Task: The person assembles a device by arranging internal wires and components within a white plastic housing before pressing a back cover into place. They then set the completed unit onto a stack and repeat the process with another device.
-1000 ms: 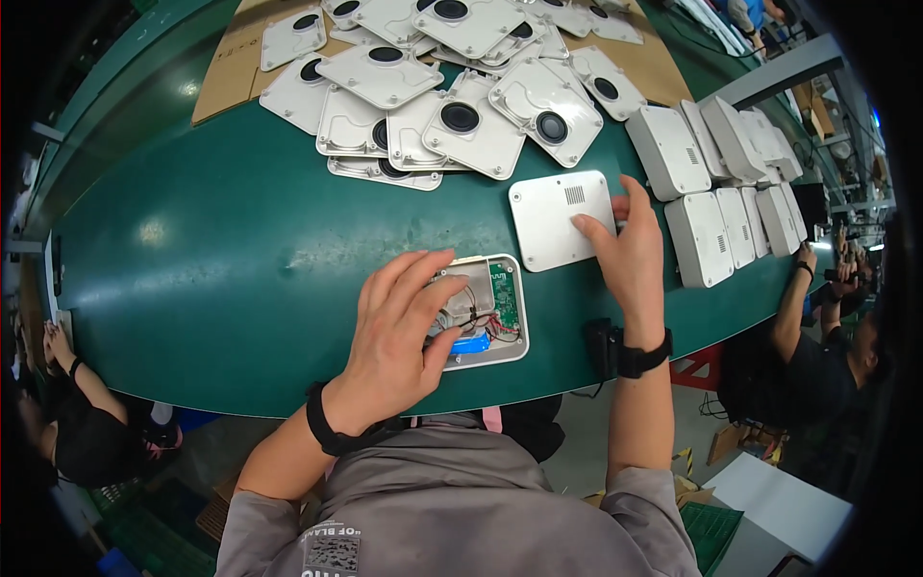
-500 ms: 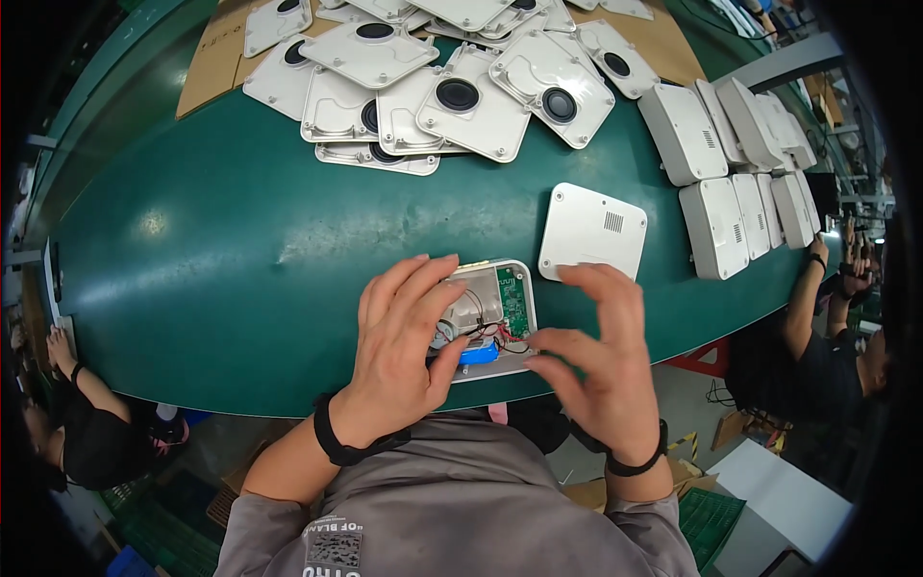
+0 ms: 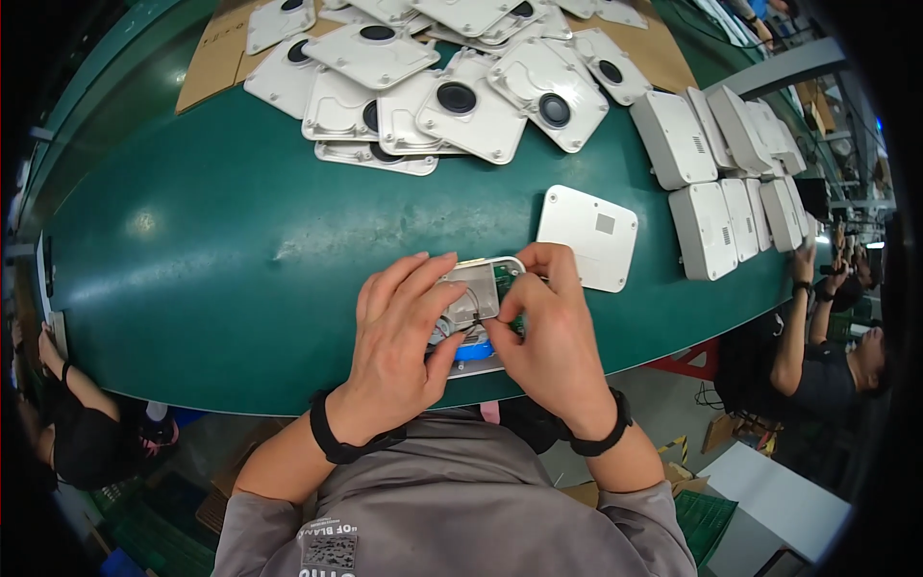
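An open white plastic housing (image 3: 501, 262) lies at the table's near edge. Inside it are a blue battery (image 3: 473, 353), a green circuit board (image 3: 507, 279) partly covered by fingers, and thin dark wires (image 3: 471, 325). My left hand (image 3: 396, 332) spans the housing's left side, fingertips at the far edge and thumb at the near one, gripping it. Thumb and forefinger of my right hand (image 3: 550, 337) are pinched together over the middle of the housing, where the wires run to the fingertips. Those fingertips hide part of the wires and board.
Just beyond my right hand lies a white cover (image 3: 588, 240). White panels with round black speakers (image 3: 457, 96) are heaped at the back, partly on cardboard (image 3: 213, 62). White housings (image 3: 705, 231) stand in rows at right. Other people work at left (image 3: 82, 423) and right (image 3: 817, 365).
My right hand has moved left and inward from the housing's right end, and its fingers have closed at the wires. My left hand has stayed in place.
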A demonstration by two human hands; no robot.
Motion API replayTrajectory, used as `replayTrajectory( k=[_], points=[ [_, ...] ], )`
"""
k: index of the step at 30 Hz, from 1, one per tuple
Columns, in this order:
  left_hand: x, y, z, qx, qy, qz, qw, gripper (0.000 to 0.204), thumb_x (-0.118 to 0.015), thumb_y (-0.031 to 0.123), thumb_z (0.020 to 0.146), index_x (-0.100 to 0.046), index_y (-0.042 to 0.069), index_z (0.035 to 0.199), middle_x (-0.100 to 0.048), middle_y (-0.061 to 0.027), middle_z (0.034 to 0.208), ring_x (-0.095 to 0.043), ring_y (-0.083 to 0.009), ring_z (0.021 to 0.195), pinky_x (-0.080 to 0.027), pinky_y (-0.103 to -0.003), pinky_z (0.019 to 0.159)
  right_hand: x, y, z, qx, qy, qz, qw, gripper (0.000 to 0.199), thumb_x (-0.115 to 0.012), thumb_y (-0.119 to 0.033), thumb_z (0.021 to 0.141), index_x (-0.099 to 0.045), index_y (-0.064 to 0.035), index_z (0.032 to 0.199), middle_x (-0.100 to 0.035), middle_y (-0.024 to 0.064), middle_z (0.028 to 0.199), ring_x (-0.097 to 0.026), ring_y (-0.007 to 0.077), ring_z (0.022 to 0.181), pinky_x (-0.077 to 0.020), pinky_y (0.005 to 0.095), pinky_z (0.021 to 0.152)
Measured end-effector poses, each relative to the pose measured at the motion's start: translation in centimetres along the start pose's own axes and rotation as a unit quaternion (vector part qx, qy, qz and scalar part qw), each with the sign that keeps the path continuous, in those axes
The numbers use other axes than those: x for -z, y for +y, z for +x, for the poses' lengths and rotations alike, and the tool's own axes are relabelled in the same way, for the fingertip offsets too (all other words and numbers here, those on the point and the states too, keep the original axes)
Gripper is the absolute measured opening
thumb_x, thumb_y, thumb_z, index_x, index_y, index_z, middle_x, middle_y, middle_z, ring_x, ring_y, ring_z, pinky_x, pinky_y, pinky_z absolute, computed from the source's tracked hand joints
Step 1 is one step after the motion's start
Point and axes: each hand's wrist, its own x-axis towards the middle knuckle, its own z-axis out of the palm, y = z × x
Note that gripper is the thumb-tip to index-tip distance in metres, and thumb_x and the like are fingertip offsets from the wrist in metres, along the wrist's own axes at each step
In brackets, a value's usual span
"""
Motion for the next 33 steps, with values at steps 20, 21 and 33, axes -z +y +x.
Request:
replayTrajectory(
  k=[20, 21, 33],
  points=[
    [-0.2, 0.7, 0.2, 0.008, -0.047, -0.013, 0.999, 0.074, -0.081, 0.002, 0.078, -0.043, 0.002, 0.142, -0.049, -0.0255, 0.153, -0.049, -0.0466, 0.135, -0.038, -0.056, 0.113, 5.7, 8.8, 1.9, -0.273, 0.127, -0.019, 0.953, 0.051, -0.070, -0.012, 0.097, -0.054, 0.0076, 0.141, -0.069, 0.0118, 0.118, -0.065, 0.0149, 0.101, -0.0539, 0.0299, 0.089],
    [0.0, 0.7, 0.3, 0.007, -0.023, -0.030, 0.999, 0.074, -0.081, 0.004, 0.079, -0.043, 0.002, 0.143, -0.050, -0.0243, 0.151, -0.049, -0.0447, 0.135, -0.039, -0.055, 0.111, 6.3, 9.5, 1.3, -0.257, 0.149, 0.089, 0.951, 0.052, -0.070, -0.013, 0.097, -0.054, 0.0075, 0.141, -0.069, 0.0110, 0.117, -0.065, 0.0148, 0.101, -0.0532, 0.0296, 0.091],
    [5.4, 1.4, -0.8, 0.263, -0.072, -0.324, 0.906, 0.029, -0.080, 0.010, 0.092, -0.063, 0.000, 0.113, -0.072, -0.0082, 0.091, -0.067, -0.0120, 0.074, -0.050, -0.024, 0.063, 5.5, -0.5, -3.5, -0.159, 0.077, 0.266, 0.948, 0.033, -0.071, -0.006, 0.095, -0.067, 0.0065, 0.125, -0.069, 0.0070, 0.110, -0.061, 0.0083, 0.095, -0.0501, 0.0236, 0.082]
  ],
)
